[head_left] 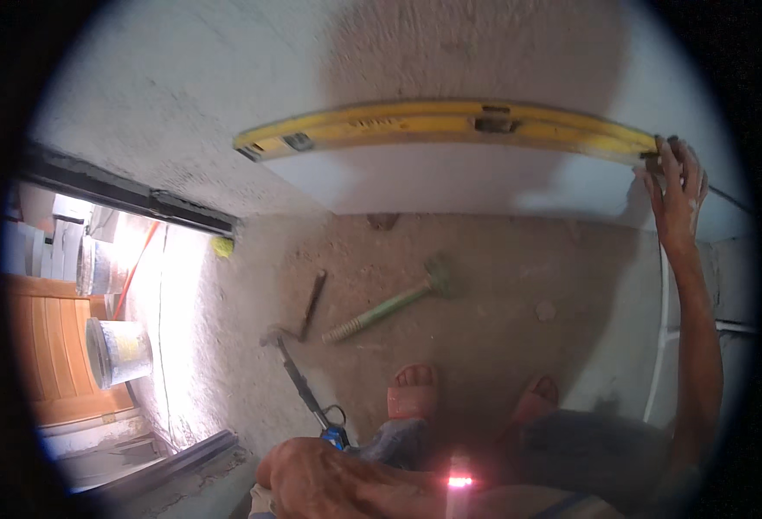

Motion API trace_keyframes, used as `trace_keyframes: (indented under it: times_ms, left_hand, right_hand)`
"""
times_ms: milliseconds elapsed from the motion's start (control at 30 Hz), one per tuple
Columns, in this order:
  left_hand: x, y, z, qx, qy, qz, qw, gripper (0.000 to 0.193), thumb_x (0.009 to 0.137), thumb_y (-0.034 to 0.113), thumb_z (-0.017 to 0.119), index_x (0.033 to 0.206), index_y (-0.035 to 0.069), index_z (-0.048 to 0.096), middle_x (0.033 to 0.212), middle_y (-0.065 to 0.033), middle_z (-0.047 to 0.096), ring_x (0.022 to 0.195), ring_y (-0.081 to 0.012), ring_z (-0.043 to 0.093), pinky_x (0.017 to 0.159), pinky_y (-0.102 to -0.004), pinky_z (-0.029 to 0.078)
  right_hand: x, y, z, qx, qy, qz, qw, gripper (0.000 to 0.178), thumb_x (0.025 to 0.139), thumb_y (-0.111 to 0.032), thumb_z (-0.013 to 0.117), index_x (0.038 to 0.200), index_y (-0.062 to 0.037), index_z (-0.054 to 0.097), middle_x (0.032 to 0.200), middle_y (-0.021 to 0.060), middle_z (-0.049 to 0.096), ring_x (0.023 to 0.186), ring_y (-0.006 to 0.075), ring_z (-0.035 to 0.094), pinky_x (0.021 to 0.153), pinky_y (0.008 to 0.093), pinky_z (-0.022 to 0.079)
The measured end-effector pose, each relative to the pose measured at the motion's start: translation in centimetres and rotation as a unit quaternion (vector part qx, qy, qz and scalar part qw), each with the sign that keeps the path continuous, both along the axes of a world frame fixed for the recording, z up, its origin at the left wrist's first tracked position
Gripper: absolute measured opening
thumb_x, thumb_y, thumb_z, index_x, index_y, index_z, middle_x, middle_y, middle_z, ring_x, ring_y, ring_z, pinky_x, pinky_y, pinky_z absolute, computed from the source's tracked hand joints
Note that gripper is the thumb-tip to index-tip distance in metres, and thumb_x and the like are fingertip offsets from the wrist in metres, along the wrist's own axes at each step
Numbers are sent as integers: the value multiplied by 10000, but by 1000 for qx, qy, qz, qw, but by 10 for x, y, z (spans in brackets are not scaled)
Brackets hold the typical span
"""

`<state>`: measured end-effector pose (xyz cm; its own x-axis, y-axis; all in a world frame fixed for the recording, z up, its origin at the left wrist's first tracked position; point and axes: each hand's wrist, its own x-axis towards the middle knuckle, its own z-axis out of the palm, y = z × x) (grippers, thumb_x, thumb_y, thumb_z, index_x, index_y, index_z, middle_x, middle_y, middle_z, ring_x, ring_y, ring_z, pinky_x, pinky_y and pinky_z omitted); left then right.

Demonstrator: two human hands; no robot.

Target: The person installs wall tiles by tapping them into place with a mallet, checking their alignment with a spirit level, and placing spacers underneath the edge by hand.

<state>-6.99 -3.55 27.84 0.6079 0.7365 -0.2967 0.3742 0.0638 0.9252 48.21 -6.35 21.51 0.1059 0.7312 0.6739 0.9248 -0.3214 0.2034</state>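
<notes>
A long yellow spirit level (433, 121) lies along the upper edge of a white panel (424, 177) set against the wall. My right hand (677, 177) grips the level's right end, its fingers bent over it. My left hand (307, 476) is low in the picture, in front of my body, with its back showing and its fingers hidden. Just beyond it is a dark rod-like tool (301, 381) with a blue part near the hand; I cannot tell whether the hand touches it. A green mallet (389, 307) lies on the dusty floor ahead of my feet.
A small hand tool with a dark handle (314, 298) lies left of the mallet. A yellow-green lump (221, 247) sits by the doorway corner. Beyond the doorway are white buckets (121, 353) and an orange-brown wooden panel (56, 346). My sandalled foot (413, 394) stands near the tools.
</notes>
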Motion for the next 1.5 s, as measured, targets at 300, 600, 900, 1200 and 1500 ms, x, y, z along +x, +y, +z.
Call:
trace_keyframes:
  times_ms: [300,600,900,1200,1500]
  left_hand:
    - [42,9,-34,-112,-76,26,990,232,874,166,621,1032,-4,610,940,-99,632,908,-189,598,803,-294,465]
    - [37,4,-141,-187,16,136,973,229,876,127,587,1054,-17,602,921,-107,630,798,-179,600,704,-319,475]
    - [-2,-59,-86,-156,281,124,939,228,860,-6,541,1072,-21,624,890,-94,636,757,-154,607,687,-296,500]
    - [-56,-41,-107,40,368,161,915,238,825,-23,516,1037,-13,625,819,-124,562,630,-192,541,605,-306,450]
    - [-28,-42,-91,78,481,56,872,381,814,-100,461,1150,20,593,868,-160,535,726,-232,553,672,-334,465]
  right_hand:
    - [17,-4,-10,-34,39,38,998,572,821,-288,698,1346,-256,472,1330,82,463,1226,260,443,1000,500,329]
    - [5,-4,-4,-25,29,41,998,574,801,-267,732,1320,-200,497,1366,132,309,1254,293,352,975,429,417]
    - [18,-3,-12,-21,2,-3,1000,665,751,-232,783,1328,-129,469,1313,108,354,1220,235,366,939,338,447]
    - [30,-1,-35,44,-31,7,999,695,812,-383,704,1362,-91,398,1278,141,355,1199,246,280,900,352,421]
    - [32,10,-35,62,34,102,992,754,741,-291,792,1366,-107,413,1309,115,339,1210,261,315,906,361,425]
